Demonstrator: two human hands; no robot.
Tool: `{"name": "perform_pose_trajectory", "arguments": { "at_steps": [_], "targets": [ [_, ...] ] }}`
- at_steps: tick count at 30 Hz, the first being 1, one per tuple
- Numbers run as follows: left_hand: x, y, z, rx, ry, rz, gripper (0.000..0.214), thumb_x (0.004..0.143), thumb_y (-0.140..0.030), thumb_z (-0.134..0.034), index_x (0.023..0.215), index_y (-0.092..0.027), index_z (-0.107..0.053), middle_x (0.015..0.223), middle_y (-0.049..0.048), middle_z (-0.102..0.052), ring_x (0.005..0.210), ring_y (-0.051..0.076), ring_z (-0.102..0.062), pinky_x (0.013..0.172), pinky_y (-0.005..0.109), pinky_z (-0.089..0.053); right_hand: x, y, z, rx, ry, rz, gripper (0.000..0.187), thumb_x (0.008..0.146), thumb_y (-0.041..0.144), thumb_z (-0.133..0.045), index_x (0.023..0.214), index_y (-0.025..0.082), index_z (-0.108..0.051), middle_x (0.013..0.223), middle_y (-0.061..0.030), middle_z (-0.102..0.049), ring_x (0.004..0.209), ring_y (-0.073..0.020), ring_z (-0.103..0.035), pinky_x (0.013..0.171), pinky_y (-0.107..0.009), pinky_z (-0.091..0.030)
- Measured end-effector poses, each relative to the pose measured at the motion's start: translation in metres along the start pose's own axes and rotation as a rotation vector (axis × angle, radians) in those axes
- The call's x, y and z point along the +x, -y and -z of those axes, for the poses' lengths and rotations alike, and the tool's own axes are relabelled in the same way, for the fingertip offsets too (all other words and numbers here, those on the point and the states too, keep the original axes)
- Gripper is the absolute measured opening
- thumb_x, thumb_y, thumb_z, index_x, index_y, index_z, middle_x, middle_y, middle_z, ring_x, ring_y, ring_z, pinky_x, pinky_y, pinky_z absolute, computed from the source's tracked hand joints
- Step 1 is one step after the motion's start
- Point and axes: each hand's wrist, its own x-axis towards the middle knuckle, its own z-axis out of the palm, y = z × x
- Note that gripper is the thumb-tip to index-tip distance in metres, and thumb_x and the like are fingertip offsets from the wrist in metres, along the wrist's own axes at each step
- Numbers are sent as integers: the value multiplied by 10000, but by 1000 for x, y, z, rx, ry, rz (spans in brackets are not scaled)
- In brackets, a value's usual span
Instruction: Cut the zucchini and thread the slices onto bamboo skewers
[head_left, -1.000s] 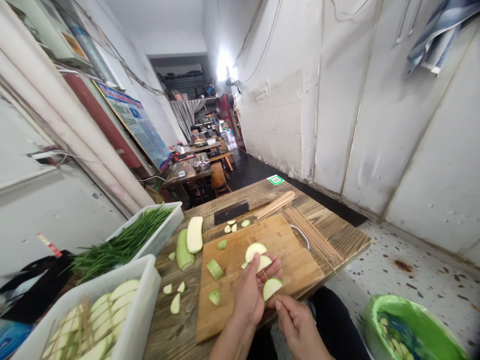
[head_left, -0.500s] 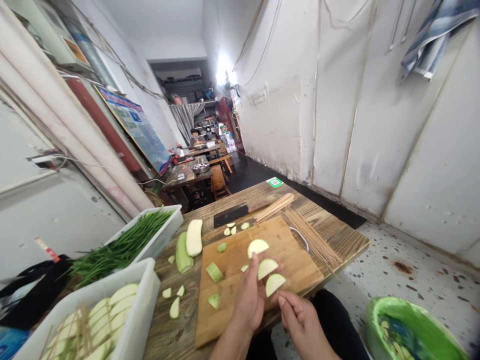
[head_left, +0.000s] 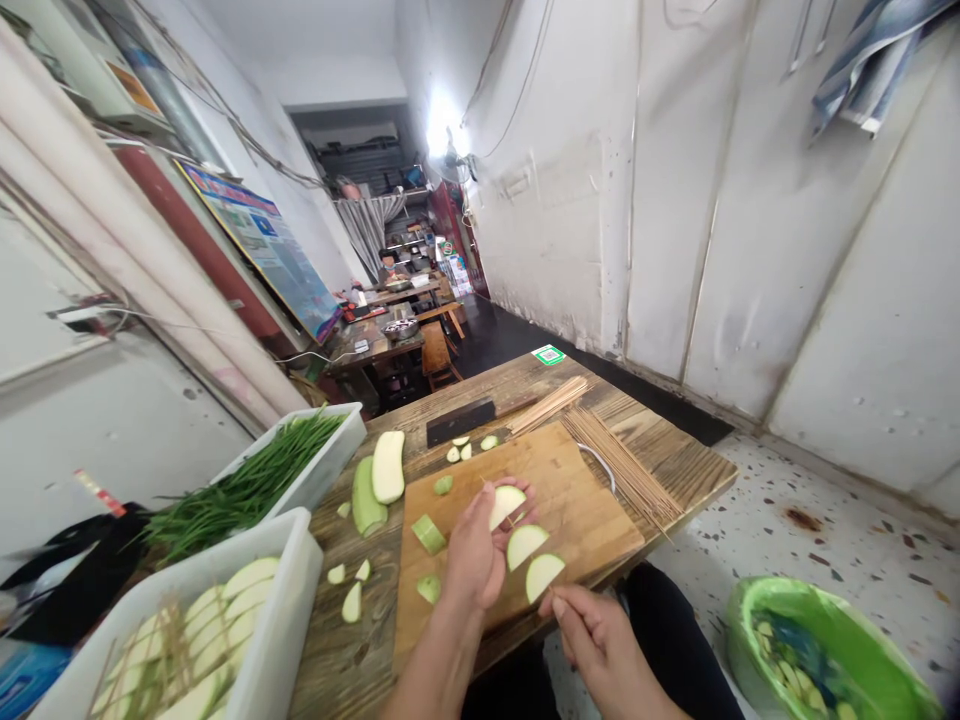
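Note:
Three half-round slices of zucchini sit in a row on one thin wooden skewer, held above the wooden cutting board (head_left: pixel 600 515). My left hand (head_left: pixel 476 550) is closed round the far zucchini slice (head_left: pixel 506 506), thumb on the near side and fingers behind it. Nearer to me are the middle slice (head_left: pixel 526 546) and the near slice (head_left: pixel 545 576). My right hand (head_left: pixel 592 635) pinches the skewer's lower end (head_left: pixel 550 592), just below the near slice. On the board lie a cut zucchini chunk (head_left: pixel 428 534) and small end pieces (head_left: pixel 429 588).
Left of the board are two peeled zucchini pieces (head_left: pixel 388 466). A white tub (head_left: pixel 304 570) holds skewered slices; another holds green chives (head_left: pixel 247 490). Beyond the board lie a cleaver (head_left: pixel 460 423) and bundled skewers (head_left: pixel 622 465). A green basin (head_left: pixel 739 630) stands at lower right.
My left hand has moved up and left, its fingers now wrapped round the far slice. The skewer with its slices has shifted slightly left, my right hand still on its end.

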Motion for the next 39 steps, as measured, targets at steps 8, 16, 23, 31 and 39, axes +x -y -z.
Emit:
{"name": "perform_pose_trajectory", "arguments": {
  "at_steps": [8, 16, 23, 31, 39],
  "targets": [
    [-13, -2, -12, -101, 44, 68, 327, 781, -421, -582, 974, -159, -612, 972, 92, -661, 846, 198, -634, 711, 327, -526, 8, 1, 1, -24, -39, 79, 296, 920, 370, -390, 728, 177, -505, 526, 83, -245, 462, -90, -251, 424, -212, -209],
    [-48, 37, -10, 26, 230, 240, 265, 761, -348, -632, 862, -106, -673, 852, 106, -670, 797, 181, -621, 694, 259, -485, 18, 8, 6, -159, -183, 203, 292, 904, 331, -404, 762, 151, -585, 602, 20, -460, 560, -126, -436, 524, -210, -385],
    [-49, 44, -20, 88, 55, 132, 281, 659, -375, -715, 779, -121, -697, 776, 107, -679, 833, 222, -627, 733, 290, -486, 12, 7, 4, -256, -231, 281, 360, 912, 345, -376, 756, 140, -628, 591, -16, -546, 544, -145, -519, 541, -211, -453],
    [-48, 45, -21, 136, 83, 140, 320, 688, -429, -674, 757, -117, -695, 789, 119, -687, 801, 212, -635, 734, 292, -480, 6, -11, 2, -236, -239, 280, 310, 909, 335, -404, 919, 143, -647, 815, -97, -657, 719, -195, -611, 701, -254, -498],
    [-29, 0, 34, 754, -143, -196, 278, 604, -386, -733, 824, -217, -701, 932, 97, -690, 979, 300, -585, 939, 421, -391, 7, -23, 22, -139, -359, 68, 330, 885, 436, -448, 935, 139, -584, 504, 64, -372, 423, -109, -366, 399, -206, -333]
  ]
}}
